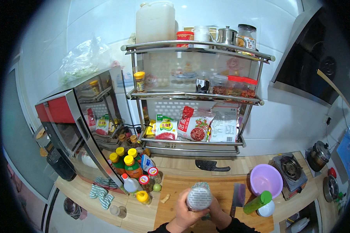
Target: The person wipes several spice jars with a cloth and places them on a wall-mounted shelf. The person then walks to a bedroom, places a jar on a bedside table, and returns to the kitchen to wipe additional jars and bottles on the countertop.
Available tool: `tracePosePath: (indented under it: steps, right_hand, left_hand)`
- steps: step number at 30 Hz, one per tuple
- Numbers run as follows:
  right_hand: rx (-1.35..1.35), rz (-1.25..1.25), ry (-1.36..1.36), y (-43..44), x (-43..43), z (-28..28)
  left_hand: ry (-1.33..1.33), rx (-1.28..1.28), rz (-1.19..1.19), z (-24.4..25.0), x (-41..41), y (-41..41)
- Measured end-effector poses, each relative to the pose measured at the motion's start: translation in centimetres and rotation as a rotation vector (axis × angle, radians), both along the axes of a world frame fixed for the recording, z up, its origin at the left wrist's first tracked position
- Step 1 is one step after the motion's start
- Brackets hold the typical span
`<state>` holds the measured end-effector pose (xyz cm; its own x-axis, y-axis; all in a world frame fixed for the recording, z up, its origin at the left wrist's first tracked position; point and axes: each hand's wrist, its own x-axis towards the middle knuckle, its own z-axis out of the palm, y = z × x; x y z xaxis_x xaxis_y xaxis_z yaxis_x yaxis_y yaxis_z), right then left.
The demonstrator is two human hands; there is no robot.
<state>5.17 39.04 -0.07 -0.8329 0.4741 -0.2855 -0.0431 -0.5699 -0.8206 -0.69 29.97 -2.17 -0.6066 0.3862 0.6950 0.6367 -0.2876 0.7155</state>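
A jar with a pale, printed round lid [199,198] is held above the wooden cutting board [175,186]. My left hand [184,208] grips it from the left, the thumb along its lower rim. Behind the jar, my right hand [217,212] is at a green-and-white striped cloth [202,184]; its fingers are mostly hidden. A cleaver [238,196] lies on the board to the right, beside my right hand. A piece of ginger-like root [165,198] rests on the board's left part.
A purple basin [266,180], a green bottle [257,202] and a white bowl [266,209] stand at the right, near a gas burner [291,171]. Yellow-capped bottles [132,167] crowd the left. A black knife [211,166] lies behind the board, below a metal rack [192,143].
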Motion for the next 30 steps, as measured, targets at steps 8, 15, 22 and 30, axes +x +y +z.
tracePosePath:
  steps: [8, 15, 22, 30]
  right_hand:
    - [0.215, 0.082, 0.06, 3.0, -0.8, -2.8]
    - [1.14, -0.122, 0.119, 7.2, -5.5, 2.8]
    - [1.458, -0.387, 0.132, 12.6, -10.8, 12.4]
    - [1.596, -0.541, 0.058, 18.7, -15.1, 18.9]
  left_hand:
    - [0.126, -0.204, -0.167, 1.9, -1.0, -0.9]
    - [0.411, -0.327, 0.046, 9.0, -5.8, 0.0]
    - [0.384, -0.039, 0.177, 15.6, -16.4, 7.7]
    - [0.343, 0.053, 0.411, 22.3, -25.3, 14.4]
